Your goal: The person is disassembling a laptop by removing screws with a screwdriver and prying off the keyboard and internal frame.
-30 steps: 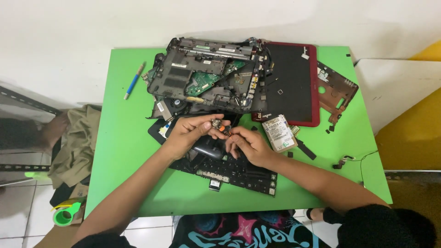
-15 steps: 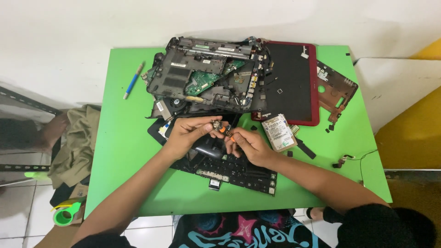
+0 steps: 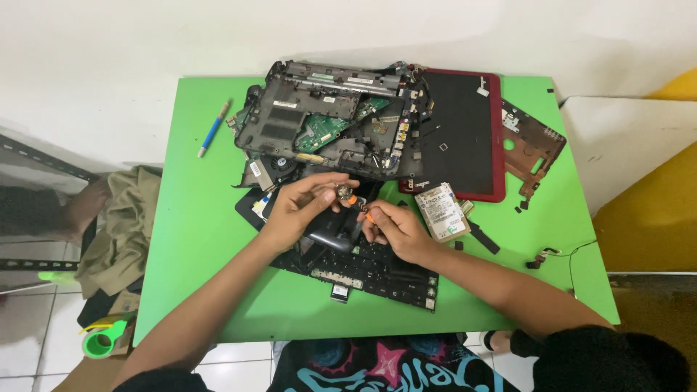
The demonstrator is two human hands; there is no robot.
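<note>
A small round metal part (image 3: 343,192) sits pinched at the fingertips of the left hand (image 3: 301,207), raised a little above the table (image 3: 189,239) so it can be worked on from the side. The part pokes out past the thumb and forefinger, toward the right hand. The left hand is clenched on it.

The right hand (image 3: 396,231) grasps a small screwdriver (image 3: 361,210) with an orange tip, angled up and to the left so its point meets the part. The two hands are close together, nearly touching.

Directly under the hands lies a black keyboard panel (image 3: 370,270), flat on the green table, with a dark curved piece resting on it. Just right of the right hand lies a silver hard drive (image 3: 443,211). Behind the hands sits an opened laptop base (image 3: 327,120), its green circuit board showing. Beside that, to the right, lies a red-edged laptop lid (image 3: 457,134), then a brown inner frame (image 3: 534,145). A blue pen (image 3: 213,128) lies apart near the table's far left edge.
</note>
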